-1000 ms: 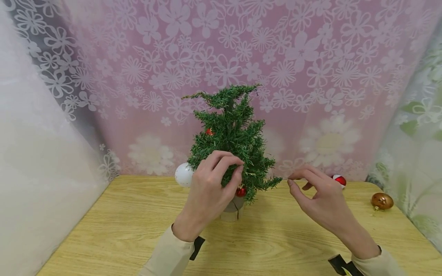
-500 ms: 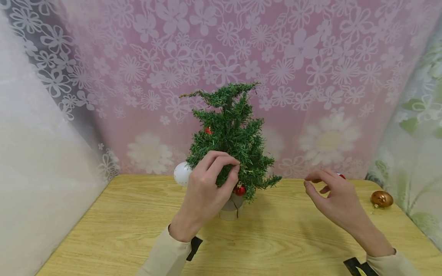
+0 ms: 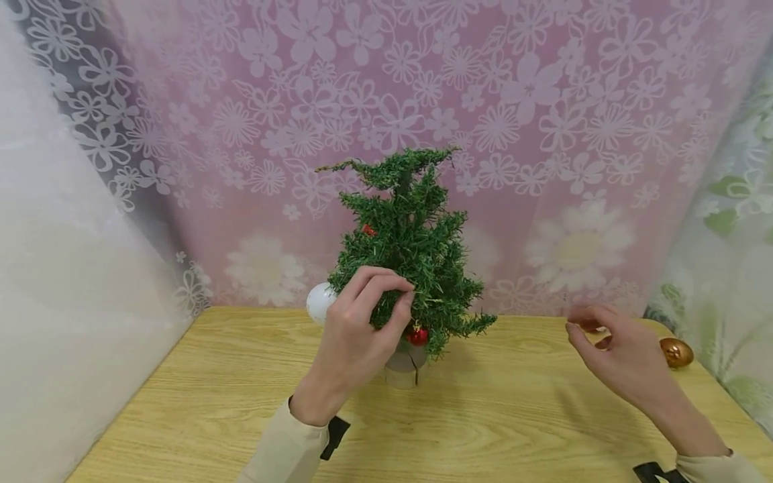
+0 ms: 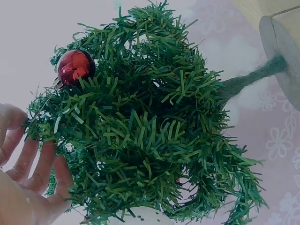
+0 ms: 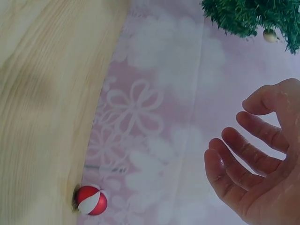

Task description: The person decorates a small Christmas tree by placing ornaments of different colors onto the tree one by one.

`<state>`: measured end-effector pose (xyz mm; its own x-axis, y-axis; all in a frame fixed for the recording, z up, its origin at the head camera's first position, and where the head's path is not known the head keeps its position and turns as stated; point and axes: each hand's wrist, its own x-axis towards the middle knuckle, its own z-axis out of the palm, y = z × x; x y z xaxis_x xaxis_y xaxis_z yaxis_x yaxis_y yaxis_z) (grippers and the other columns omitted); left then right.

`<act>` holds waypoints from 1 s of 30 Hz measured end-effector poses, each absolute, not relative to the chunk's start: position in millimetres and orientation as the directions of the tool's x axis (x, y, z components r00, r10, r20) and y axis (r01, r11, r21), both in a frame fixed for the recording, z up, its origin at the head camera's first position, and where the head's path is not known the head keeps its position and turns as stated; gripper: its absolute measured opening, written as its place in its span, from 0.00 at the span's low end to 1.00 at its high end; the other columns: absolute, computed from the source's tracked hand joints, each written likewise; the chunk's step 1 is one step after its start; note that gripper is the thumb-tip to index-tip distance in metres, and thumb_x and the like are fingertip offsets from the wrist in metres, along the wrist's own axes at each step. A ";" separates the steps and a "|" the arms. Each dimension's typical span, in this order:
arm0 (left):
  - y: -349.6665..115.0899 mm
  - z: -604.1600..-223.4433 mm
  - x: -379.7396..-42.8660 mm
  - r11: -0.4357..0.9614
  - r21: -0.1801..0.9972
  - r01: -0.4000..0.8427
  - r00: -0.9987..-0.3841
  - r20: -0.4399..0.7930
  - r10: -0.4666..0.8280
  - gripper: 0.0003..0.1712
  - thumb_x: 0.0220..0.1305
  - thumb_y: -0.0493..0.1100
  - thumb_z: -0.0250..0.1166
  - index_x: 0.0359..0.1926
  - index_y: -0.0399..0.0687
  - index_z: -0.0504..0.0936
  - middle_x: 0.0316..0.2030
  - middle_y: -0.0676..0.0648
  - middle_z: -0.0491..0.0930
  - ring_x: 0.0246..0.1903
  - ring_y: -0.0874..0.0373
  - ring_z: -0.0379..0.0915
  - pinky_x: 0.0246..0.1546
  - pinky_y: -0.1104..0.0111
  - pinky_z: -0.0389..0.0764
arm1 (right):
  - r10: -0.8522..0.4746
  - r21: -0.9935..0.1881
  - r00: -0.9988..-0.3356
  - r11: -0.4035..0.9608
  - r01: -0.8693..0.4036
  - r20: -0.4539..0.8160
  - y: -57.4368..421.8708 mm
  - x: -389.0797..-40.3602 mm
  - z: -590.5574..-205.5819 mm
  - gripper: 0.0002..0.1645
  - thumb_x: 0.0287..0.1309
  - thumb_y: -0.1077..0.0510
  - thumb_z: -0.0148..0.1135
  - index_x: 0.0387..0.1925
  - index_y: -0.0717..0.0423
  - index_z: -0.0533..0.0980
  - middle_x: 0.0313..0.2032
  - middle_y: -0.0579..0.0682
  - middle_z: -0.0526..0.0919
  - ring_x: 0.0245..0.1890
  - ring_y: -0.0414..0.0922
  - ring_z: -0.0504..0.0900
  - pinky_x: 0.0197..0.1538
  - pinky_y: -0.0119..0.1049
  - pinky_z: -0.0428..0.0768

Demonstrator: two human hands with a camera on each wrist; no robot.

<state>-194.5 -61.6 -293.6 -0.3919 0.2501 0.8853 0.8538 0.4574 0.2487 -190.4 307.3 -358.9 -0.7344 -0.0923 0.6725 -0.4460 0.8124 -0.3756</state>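
Note:
A small green artificial Christmas tree (image 3: 423, 248) stands on a log-like base (image 3: 401, 372). With thumb and index finger my left hand (image 3: 356, 322) pinches the tip of a front branch (image 4: 40, 124). A thin thread runs from those fingertips to the cap of a shiny red bauble (image 4: 75, 68), which hangs just below the hand in the head view. My right hand (image 3: 628, 349) is off to the right, fingers loosely bent and holding nothing. Behind it in the head view hides a red and white ball (image 5: 92, 200), which the right wrist view shows.
On the tree's left side hangs a white bauble (image 3: 320, 303), with a small red ornament (image 3: 368, 229) higher up. A copper-coloured bauble (image 3: 676, 352) lies on the wooden table (image 3: 241, 402) near its right edge. A flowered pink curtain (image 3: 386, 80) closes off the back.
My right hand has moved away from the tree to the right, now covering the red and white ball in the head view. My left hand has shifted slightly left, still at the branch.

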 end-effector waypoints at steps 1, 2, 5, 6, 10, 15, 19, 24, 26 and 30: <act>-62.4 -294.0 -194.6 0.450 0.257 0.856 -0.396 0.884 0.250 0.05 0.70 0.36 0.64 0.45 0.45 0.84 0.45 0.47 0.81 0.45 0.57 0.80 0.48 0.69 0.83 | -0.084 -0.383 -0.743 0.815 -0.434 0.664 310.0 -189.9 -359.2 0.09 0.60 0.67 0.68 0.40 0.52 0.84 0.37 0.52 0.86 0.37 0.12 0.69 0.30 0.16 0.73; -63.1 -294.1 -194.7 0.441 0.264 0.858 -0.400 0.882 0.250 0.06 0.70 0.36 0.64 0.45 0.44 0.83 0.46 0.47 0.81 0.46 0.57 0.80 0.49 0.69 0.83 | -0.078 -0.385 -0.744 0.817 -0.429 0.663 313.0 -189.8 -359.8 0.09 0.59 0.67 0.68 0.40 0.52 0.84 0.36 0.53 0.86 0.37 0.12 0.69 0.30 0.16 0.73; -65.3 -294.0 -195.3 0.415 0.281 0.865 -0.407 0.877 0.255 0.06 0.70 0.36 0.64 0.46 0.44 0.83 0.46 0.47 0.81 0.47 0.57 0.80 0.50 0.68 0.83 | -0.065 -0.384 -0.740 0.823 -0.419 0.670 321.9 -190.7 -361.0 0.10 0.57 0.67 0.70 0.38 0.50 0.84 0.32 0.49 0.87 0.36 0.11 0.69 0.29 0.16 0.74; -66.0 -293.8 -195.5 0.407 0.284 0.868 -0.408 0.876 0.257 0.06 0.70 0.36 0.64 0.46 0.44 0.83 0.47 0.47 0.80 0.47 0.57 0.80 0.50 0.68 0.83 | -0.058 -0.389 -0.745 0.825 -0.411 0.664 324.1 -190.8 -361.7 0.09 0.58 0.66 0.70 0.37 0.49 0.84 0.32 0.46 0.86 0.35 0.11 0.70 0.28 0.16 0.74; -68.8 -293.3 -195.5 0.388 0.304 0.870 -0.418 0.872 0.255 0.06 0.71 0.36 0.64 0.46 0.44 0.83 0.47 0.47 0.80 0.47 0.57 0.79 0.49 0.67 0.82 | -0.034 -0.408 -0.760 0.827 -0.386 0.649 331.7 -191.9 -364.7 0.10 0.56 0.66 0.70 0.34 0.47 0.83 0.29 0.39 0.85 0.35 0.11 0.70 0.28 0.16 0.73; -73.2 -294.2 -195.1 0.376 0.344 0.860 -0.448 0.862 0.237 0.06 0.71 0.37 0.63 0.47 0.45 0.83 0.47 0.48 0.80 0.46 0.57 0.78 0.47 0.66 0.80 | -0.016 -0.413 -0.777 0.840 -0.352 0.629 339.2 -191.1 -368.3 0.07 0.57 0.65 0.69 0.35 0.50 0.84 0.30 0.42 0.85 0.35 0.10 0.68 0.27 0.16 0.73; -78.0 -295.2 -195.7 0.363 0.362 0.859 -0.456 0.862 0.221 0.06 0.71 0.36 0.63 0.47 0.44 0.83 0.47 0.48 0.81 0.45 0.57 0.78 0.45 0.66 0.79 | 0.006 -0.426 -0.786 0.843 -0.329 0.619 346.1 -188.3 -371.1 0.07 0.60 0.62 0.69 0.40 0.49 0.84 0.35 0.31 0.82 0.36 0.10 0.68 0.28 0.16 0.73; -83.7 -294.6 -197.8 0.341 0.356 0.870 -0.440 0.874 0.208 0.07 0.70 0.34 0.64 0.46 0.44 0.83 0.46 0.47 0.82 0.44 0.56 0.78 0.44 0.65 0.78 | 0.028 -0.432 -0.792 0.849 -0.303 0.610 355.6 -186.4 -373.2 0.06 0.60 0.64 0.68 0.38 0.51 0.84 0.36 0.31 0.79 0.35 0.11 0.67 0.27 0.16 0.72; -85.8 -294.6 -198.2 0.334 0.359 0.872 -0.439 0.874 0.207 0.07 0.69 0.34 0.65 0.46 0.44 0.83 0.46 0.47 0.82 0.44 0.56 0.78 0.43 0.64 0.79 | 0.033 -0.415 -0.796 0.866 -0.280 0.605 359.1 -186.1 -374.0 0.04 0.59 0.64 0.69 0.37 0.53 0.84 0.35 0.42 0.82 0.34 0.10 0.65 0.26 0.17 0.71; -90.0 -295.0 -198.7 0.326 0.375 0.868 -0.452 0.869 0.202 0.07 0.69 0.33 0.65 0.46 0.44 0.83 0.46 0.47 0.83 0.44 0.57 0.78 0.43 0.64 0.80 | 0.037 -0.386 -0.826 0.896 -0.222 0.563 366.1 -184.7 -375.1 0.02 0.60 0.63 0.68 0.35 0.57 0.84 0.34 0.59 0.86 0.31 0.12 0.64 0.26 0.21 0.68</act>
<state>-198.7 -90.0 -295.0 -0.4517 0.2019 0.8690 0.8677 0.3262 0.3752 -184.7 366.1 -375.1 -0.8257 0.0373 0.5629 -0.2223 0.8955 -0.3855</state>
